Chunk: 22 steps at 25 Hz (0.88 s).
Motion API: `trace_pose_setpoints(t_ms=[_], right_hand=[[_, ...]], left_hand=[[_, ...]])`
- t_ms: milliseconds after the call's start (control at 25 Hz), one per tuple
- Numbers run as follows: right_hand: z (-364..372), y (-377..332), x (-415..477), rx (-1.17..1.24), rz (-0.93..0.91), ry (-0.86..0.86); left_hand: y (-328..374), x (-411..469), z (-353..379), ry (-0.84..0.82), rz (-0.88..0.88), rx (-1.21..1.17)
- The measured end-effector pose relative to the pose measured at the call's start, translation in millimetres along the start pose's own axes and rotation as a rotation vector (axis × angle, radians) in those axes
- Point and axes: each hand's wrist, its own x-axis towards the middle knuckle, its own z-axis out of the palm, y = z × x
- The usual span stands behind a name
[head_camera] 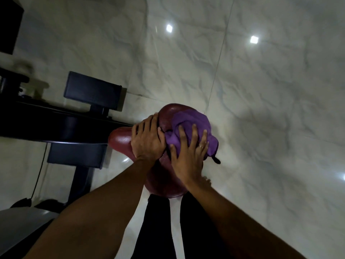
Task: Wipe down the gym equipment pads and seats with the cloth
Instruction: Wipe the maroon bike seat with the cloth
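Mid-wipe: the right hand (188, 156), fingers splayed, presses the purple cloth (194, 118) onto the maroon seat (168, 113) at centre. The left hand (147, 139) lies flat, steadying it. Next, likely, comes a sweep left toward the uncovered nose.

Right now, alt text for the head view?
Seen from above, a right hand presses a purple cloth onto a dark red seat while the left hand rests on it alongside. Black frame at left, glossy tiled floor below.
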Motion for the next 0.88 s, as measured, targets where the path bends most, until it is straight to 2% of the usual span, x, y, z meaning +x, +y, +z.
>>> trace_pose_setpoints(t_ms=[80,160,240,280,440,520,600,760,880], right_hand=[[-6.7,5.1,36.4,-0.017,-0.106,-0.034],[-16.9,9.8,75.0,-0.037,-0.111,-0.103],[-22.5,14.0,97.1,0.085,0.038,-0.124],[-21.7,14.6,95.9,0.186,0.135,-0.082],[0.5,13.7,11.0,0.479,0.362,0.124],[17.0,6.2,-48.1,0.423,0.350,0.143],[25.8,-7.9,-73.5,0.238,0.246,0.130],[13.9,-5.9,-12.7,0.024,-0.008,0.088],[-2.5,7.7,26.8,0.199,0.137,0.036]], left_hand=[[-0.4,-0.9,2.1,0.022,0.004,-0.002],[-1.4,-0.9,3.3,0.050,0.007,-0.004],[-0.3,-1.2,3.5,0.071,0.007,0.000],[0.8,-1.7,2.4,0.072,0.008,0.000],[0.6,-2.6,1.0,0.064,0.012,-0.007],[0.2,-3.3,1.4,0.052,0.010,-0.015],[-0.5,-3.7,2.0,0.050,0.022,-0.014],[-5.5,-4.8,5.1,0.085,0.071,-0.028],[-11.5,-9.3,5.0,0.087,0.135,-0.015]])
